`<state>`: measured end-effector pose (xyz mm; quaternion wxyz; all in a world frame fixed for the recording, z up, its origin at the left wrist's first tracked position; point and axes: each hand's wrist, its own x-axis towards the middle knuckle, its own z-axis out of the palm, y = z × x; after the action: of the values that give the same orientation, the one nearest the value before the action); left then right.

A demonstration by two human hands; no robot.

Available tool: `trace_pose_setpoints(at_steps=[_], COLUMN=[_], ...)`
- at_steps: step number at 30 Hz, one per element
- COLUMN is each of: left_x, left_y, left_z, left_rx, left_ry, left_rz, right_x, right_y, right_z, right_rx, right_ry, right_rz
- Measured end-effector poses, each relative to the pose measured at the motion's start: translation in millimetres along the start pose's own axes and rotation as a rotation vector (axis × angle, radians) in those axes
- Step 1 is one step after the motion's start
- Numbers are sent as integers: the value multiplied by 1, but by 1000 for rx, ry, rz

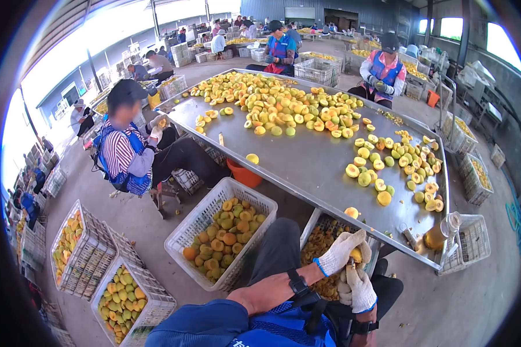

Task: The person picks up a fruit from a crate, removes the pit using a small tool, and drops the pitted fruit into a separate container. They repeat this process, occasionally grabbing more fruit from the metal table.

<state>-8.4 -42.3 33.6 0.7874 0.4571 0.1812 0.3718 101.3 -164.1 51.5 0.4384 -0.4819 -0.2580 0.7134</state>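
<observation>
The left hand (342, 253) angles inward, fingers grasping a fruit (356, 255), while the right hand (359, 291) curls just below, its grip unclear.

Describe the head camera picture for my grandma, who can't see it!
White-knit-gloved left hand and right hand meet at a small yellow fruit above a white plastic crate. Beyond, yellow-green cut fruit covers part of a shiny grey metal table, with seated people nearby.

Right at the near edge of the metal table (307, 168), the left hand (337, 254) grips a yellow fruit (356, 255), right hand (360, 291) close below (both gloved!), while halved fruit (272, 107) crowds the table's far side.
</observation>
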Motion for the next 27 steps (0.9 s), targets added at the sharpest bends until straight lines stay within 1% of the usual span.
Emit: trace_pose_setpoints(at_steps=[2,3,4,5,7,8,9,11,12,13,15,16,17,19,20,21,22,23,24,25,26,27], left_x=[0,0,0,1,-3,-4,-5,-8,-7,-6,-6,-6,-4,2,4,6,8,9,13,19,24,30], left_y=[-3,-5,-10,-12,-14,-15,-14,-10,-11,-12,-16,-20,-24,-28,-34,-35,-35,-35,-41,-51,-62,-75], left_z=[0,0,0,-3,-5,-6,-5,-3,-2,-1,1,-2,-1,3,2,3,4,5,5,3,-1,-11], left_rx=[-48,-95,-100,-92,-185,-210,-212,-268,-260,-261,-284,-317,-321,-572,-584,-588,-504,-419,-422,-295,-169,-171], left_ry=[13,29,77,74,51,94,91,160,164,160,229,166,161,293,311,307,362,418,416,482,546,540], left_rz=[-18,-48,-35,-28,-41,-53,-50,-68,-60,-51,-95,-84,-81,-211,-244,-242,-252,-262,-260,-197,-134,-127], right_x=[1,2,5,9,9,12,12,16,17,19,19,18,17,17,18,19,21,23,26,32,41,49], right_y=[0,3,4,4,5,7,7,6,5,6,9,11,13,15,19,21,24,29,34,40,46,46], right_z=[-5,-8,-10,-12,-14,-15,-16,-19,-22,-25,-30,-32,-33,-37,-41,-43,-45,-45,-46,-50,-55,-58], right_rx=[-5,-11,-15,-16,-30,-58,-63,-126,-111,-119,-52,-56,-26,-2,31,65,60,82,103,98,225,351], right_ry=[-29,-10,7,1,-58,-49,-48,-83,-93,-93,-118,-115,-138,-159,-170,-181,-178,-162,-147,-146,-161,-177], right_rz=[-4,15,31,21,65,71,69,74,109,104,114,113,86,55,41,26,23,-29,-78,-78,-123,-174])
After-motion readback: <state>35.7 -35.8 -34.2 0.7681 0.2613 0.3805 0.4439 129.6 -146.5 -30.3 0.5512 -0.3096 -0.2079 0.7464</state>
